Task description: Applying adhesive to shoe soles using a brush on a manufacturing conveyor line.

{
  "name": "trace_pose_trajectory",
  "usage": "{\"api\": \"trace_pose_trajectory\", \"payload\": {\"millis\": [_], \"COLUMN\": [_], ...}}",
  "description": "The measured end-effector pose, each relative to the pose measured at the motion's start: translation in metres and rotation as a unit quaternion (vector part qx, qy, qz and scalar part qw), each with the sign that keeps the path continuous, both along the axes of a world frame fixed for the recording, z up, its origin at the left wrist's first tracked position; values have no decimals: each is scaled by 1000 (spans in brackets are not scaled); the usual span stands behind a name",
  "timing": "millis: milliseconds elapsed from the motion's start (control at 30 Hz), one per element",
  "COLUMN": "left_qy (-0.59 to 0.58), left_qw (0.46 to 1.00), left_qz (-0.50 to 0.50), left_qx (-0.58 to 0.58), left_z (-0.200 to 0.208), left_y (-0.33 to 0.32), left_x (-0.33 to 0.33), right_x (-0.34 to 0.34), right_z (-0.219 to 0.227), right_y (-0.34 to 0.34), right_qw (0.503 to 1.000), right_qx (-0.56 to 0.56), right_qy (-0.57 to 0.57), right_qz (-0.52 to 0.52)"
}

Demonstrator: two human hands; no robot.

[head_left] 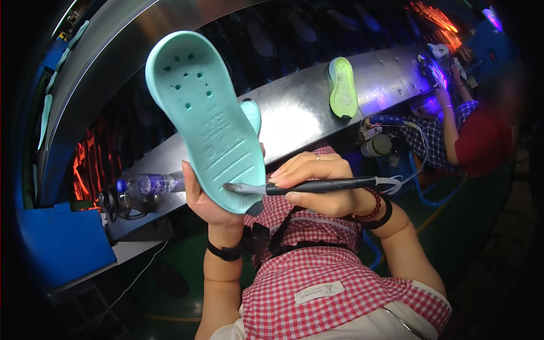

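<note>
The left hand (214,211) is curled round the sole (209,122) at 2 edges — apparently leaving its face bare for the brush (326,185) — pinched pen-like in the right hand (331,195).

Turquoise shoe sole (208,122), tilted, perforated near its top, dark-tipped below, black-handled brush (317,186), bristles touching the sole

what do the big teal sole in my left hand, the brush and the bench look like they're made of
Teal sole: probably moulded foam or rubber, matte, with softly shaded grooves and small holes formed in it.
Brush: dark handle likely smooth plastic, given its faint sheen; bristle fibre can't be told.
Bench: looks like bare metal, semi-polished, from its grey sheen and bright glare.
</note>
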State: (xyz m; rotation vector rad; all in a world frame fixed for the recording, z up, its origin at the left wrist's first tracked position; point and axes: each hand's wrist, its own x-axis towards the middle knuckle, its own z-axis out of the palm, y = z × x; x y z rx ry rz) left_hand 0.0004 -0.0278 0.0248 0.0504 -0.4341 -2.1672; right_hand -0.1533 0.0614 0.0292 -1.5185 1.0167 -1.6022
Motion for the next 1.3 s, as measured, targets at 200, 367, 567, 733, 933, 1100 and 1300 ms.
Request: {"api": "trace_pose_trajectory", "payload": {"millis": [200,367,567,733,933,1100,1300], "left_qy": [14,-112,-117,-89,-308,-356,-396], "left_qw": [1000,993,993,991,929,904,881], "left_qz": [-2,9,-11,-100,-204,-236,-258], "left_qx": [16,-29,-9,30,20,17,12], "left_z": [3,-5,-1,8,7,32,22], "left_y": [-1,-9,-17,-20,-17,-14,-20], "left_x": [-2,2,6,15,15,20,28], "right_x": [-5,-23,-16,-22,-40,-43,-54], "right_z": [10,13,9,24,25,20,33], "right_y": [-2,-10,-5,5,-3,-9,-5], "right_qw": [995,991,985,979,930,944,910], "right_qx": [-6,-21,-89,-113,-31,-58,-36], "right_qy": [-41,81,103,102,273,226,341], "right_qz": [95,100,105,138,244,232,234]}}
